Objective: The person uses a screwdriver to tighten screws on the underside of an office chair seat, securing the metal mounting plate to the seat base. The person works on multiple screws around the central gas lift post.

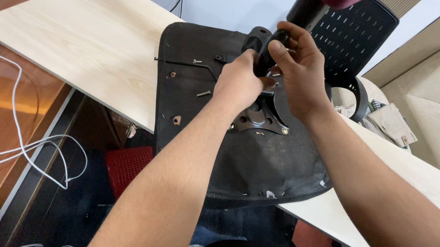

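Observation:
An upside-down black office chair seat [258, 162] lies on a light wooden desk [81, 41]. A black metal mechanism plate [261, 118] is mounted at its middle. My left hand [239, 83] grips the plate's upper part from the left. My right hand [296, 72] wraps around the black lever housing [259, 38] from the right, thumb on top. A black hex key [183, 62] and a loose screw [203, 93] lie on the seat to the left of my hands.
The chair's mesh backrest [352, 37] stands behind my hands. White cables [18, 125] run over the brown desk at left. A red plastic basket [126, 166] sits on the floor below. A beige sofa [433, 102] with folded cloth is at right.

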